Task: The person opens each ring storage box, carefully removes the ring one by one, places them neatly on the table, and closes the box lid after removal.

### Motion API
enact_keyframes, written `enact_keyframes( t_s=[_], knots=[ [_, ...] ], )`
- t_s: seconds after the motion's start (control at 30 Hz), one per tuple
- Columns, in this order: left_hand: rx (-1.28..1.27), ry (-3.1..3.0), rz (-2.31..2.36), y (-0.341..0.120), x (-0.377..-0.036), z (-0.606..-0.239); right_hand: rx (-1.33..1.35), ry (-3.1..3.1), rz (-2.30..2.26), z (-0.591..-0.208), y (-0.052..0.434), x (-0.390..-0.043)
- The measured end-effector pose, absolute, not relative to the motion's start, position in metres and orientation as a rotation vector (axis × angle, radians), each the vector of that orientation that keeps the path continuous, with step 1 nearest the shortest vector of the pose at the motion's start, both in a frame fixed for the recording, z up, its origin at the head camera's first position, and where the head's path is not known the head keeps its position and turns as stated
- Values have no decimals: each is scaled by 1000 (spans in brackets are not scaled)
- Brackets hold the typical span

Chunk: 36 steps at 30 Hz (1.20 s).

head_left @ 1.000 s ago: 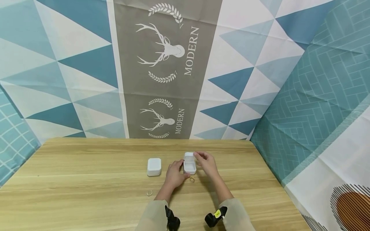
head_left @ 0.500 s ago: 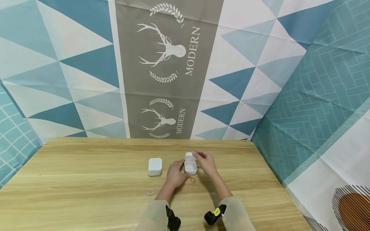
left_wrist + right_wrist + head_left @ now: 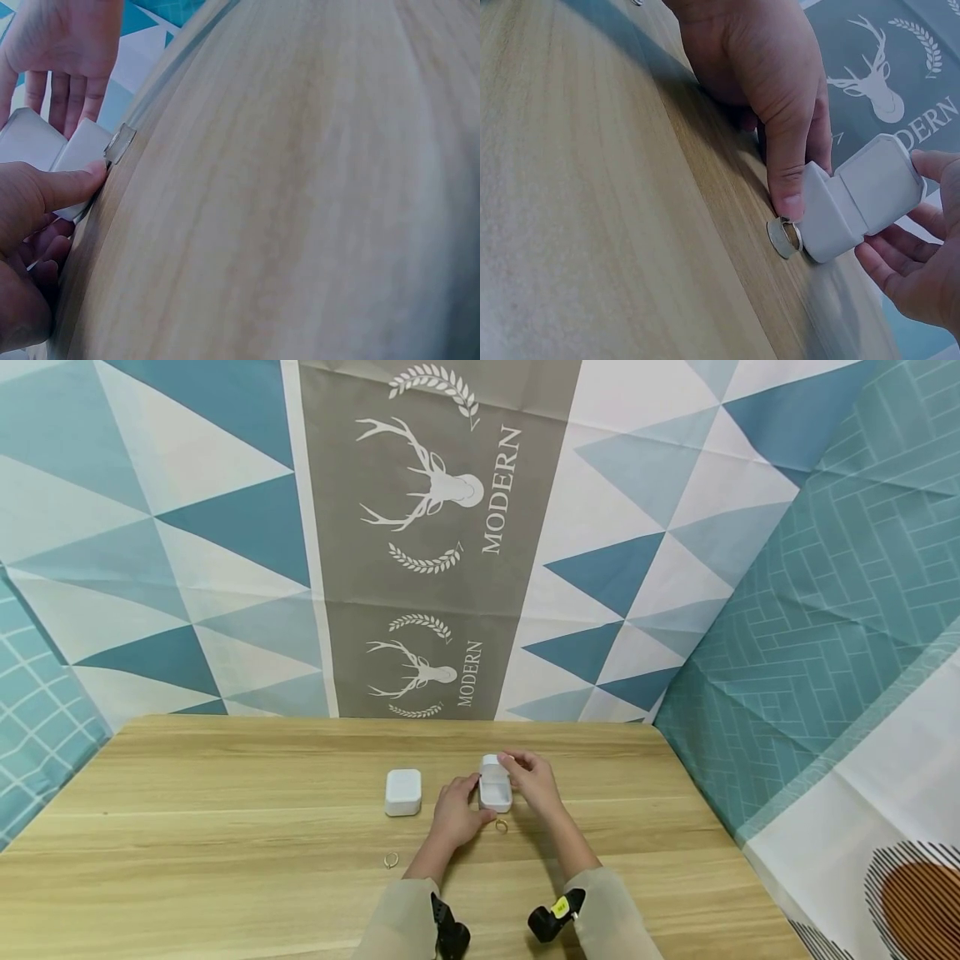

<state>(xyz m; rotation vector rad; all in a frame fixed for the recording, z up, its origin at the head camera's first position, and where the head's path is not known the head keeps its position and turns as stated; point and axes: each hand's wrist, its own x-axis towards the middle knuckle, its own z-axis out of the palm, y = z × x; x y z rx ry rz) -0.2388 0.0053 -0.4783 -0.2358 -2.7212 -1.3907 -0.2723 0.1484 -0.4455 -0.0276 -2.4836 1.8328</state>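
Note:
A small white ring box stands on the table with its lid raised. My left hand grips the base from the left, thumb at the front side. At the lid, my right hand pinches the edge between thumb and fingers. The inside looks white, and I see no ring in it. A gold ring lies on the wood just in front of the box; in the right wrist view this wide band is close to my left thumb tip.
To the left, a second white ring box sits with its lid down. A thin ring with a small stone lies nearer the front. The wooden table ends at a patterned cloth backdrop behind and to the right.

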Motion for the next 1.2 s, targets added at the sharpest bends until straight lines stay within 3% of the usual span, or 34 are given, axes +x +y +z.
enact_keyframes(
  t_s=[0.67, 1.2],
  knots=[
    [-211, -2747, -1382, 6, -240, -477, 30, -2453, 1913, -423, 143, -253],
    [-217, -2743, -1363, 7, -239, -479, -32, -2364, 1951, -458, 149, -271]
  ],
)
